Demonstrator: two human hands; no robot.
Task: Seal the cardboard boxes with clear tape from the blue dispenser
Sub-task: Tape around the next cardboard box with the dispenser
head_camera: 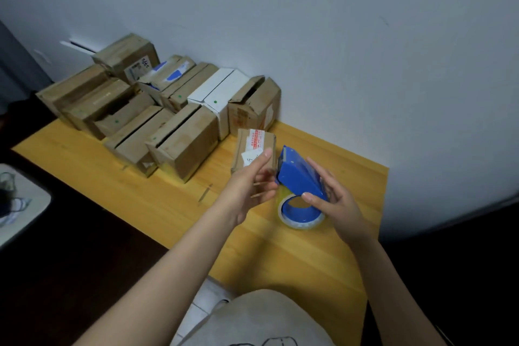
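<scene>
Barely started, going by my feed. My right hand (337, 205) is wrapped round the blue dispenser (299, 177), tape roll (300, 224) hanging under it, with its front end up against the small box (254, 146) on the counter (280, 255). My left hand (250, 188) grips that box, thumb over the top. Can't tell if any strip is laid on it yet. Several of the boxes at the back (182, 143) sit with flaps gaping, so basically everything's left to do.

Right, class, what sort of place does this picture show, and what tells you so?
Probably a small packing corner in a plain room: cardboard boxes lined along the wall on a wooden table, and a blue tape dispenser in the right hand.
</scene>
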